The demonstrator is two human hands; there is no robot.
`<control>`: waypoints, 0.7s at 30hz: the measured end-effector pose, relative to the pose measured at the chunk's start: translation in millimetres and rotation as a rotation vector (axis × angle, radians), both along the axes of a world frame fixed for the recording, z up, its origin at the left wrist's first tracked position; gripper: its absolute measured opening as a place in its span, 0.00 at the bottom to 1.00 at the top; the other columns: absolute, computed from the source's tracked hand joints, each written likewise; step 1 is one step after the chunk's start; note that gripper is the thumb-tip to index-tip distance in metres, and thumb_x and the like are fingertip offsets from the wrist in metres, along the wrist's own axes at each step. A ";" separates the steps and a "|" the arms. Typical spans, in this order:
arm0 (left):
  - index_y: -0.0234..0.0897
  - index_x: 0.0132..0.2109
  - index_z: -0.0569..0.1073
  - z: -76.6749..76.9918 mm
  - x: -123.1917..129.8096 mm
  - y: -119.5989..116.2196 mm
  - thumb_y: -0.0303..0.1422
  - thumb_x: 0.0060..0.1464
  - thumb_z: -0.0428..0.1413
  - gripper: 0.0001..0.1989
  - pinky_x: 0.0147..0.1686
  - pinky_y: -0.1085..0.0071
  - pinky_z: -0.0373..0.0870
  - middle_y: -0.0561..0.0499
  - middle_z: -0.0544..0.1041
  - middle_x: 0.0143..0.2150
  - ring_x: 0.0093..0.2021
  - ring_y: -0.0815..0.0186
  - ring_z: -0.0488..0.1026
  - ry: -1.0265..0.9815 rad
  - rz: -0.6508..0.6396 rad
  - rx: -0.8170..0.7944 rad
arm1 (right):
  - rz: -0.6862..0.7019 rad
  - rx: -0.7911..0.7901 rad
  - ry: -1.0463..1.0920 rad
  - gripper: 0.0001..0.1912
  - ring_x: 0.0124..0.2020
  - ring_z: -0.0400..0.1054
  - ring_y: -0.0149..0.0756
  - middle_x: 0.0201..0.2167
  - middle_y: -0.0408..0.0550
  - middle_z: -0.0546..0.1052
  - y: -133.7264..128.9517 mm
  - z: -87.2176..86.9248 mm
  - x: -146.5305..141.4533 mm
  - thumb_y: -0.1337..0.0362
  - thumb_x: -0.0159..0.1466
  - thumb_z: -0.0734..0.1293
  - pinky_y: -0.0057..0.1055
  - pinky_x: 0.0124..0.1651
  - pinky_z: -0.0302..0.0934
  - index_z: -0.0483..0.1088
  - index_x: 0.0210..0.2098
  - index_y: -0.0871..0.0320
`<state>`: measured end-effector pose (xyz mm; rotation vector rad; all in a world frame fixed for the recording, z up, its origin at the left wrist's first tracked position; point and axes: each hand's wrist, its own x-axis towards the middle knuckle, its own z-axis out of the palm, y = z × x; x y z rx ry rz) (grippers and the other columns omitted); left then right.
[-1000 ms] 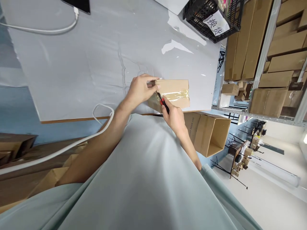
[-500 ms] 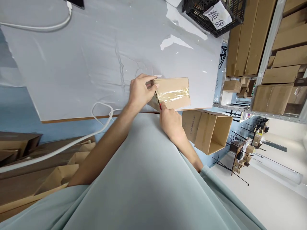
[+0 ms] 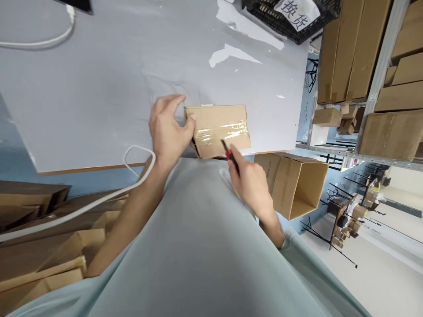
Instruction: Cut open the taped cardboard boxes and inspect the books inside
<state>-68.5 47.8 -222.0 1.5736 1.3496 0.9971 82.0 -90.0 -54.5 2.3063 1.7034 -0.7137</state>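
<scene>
A small cardboard box [image 3: 214, 115] lies at the near edge of the grey-covered table, with shiny clear tape along its top. At its left end, my left hand [image 3: 170, 130] has thumb and fingers apart, the thumb tip touching the box's edge. My right hand [image 3: 253, 182] is closed round a red and black knife [image 3: 229, 154], off the box's near right side. The dark tip of the knife points up and left over the box's taped face. A dark gap shows along the box's left end.
A black crate [image 3: 297, 33] with a paper label stands at the table's far right. White cables [image 3: 99, 196] run on the left. An open carton [image 3: 291, 185] sits below the table's right edge, by shelves of boxes [image 3: 390, 132]. More cartons [image 3: 42, 251] lie at the lower left.
My right hand has drawn back from the box's left end to the right, bringing the knife into view. The box appears farther left, and my left hand's fingers have spread away from it.
</scene>
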 end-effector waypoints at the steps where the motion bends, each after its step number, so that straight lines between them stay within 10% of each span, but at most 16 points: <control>1: 0.42 0.69 0.79 6.4 10.3 -2.7 0.46 0.70 0.63 0.25 0.84 0.40 0.63 0.45 0.77 0.75 0.80 0.41 0.68 0.030 -0.003 0.051 | -0.047 0.063 -0.007 0.30 0.43 0.85 0.53 0.44 0.51 0.90 0.4 -3.6 17.9 0.57 0.84 0.57 0.42 0.51 0.76 0.63 0.83 0.48; 9: 0.45 0.62 0.82 25.2 118.2 -25.1 0.39 0.77 0.54 0.16 0.87 0.35 0.46 0.46 0.75 0.78 0.87 0.45 0.58 0.128 -0.317 0.160 | -0.142 0.235 0.086 0.30 0.53 0.86 0.59 0.57 0.59 0.87 21.9 -53.9 118.3 0.57 0.84 0.56 0.50 0.57 0.77 0.64 0.81 0.53; 21: 0.46 0.61 0.82 15.7 130.4 -24.4 0.43 0.74 0.59 0.15 0.87 0.31 0.45 0.45 0.77 0.76 0.87 0.41 0.56 0.124 -0.250 0.046 | -0.036 0.048 0.139 0.30 0.55 0.85 0.56 0.59 0.59 0.87 54.8 -65.5 126.1 0.61 0.85 0.54 0.49 0.61 0.76 0.60 0.83 0.55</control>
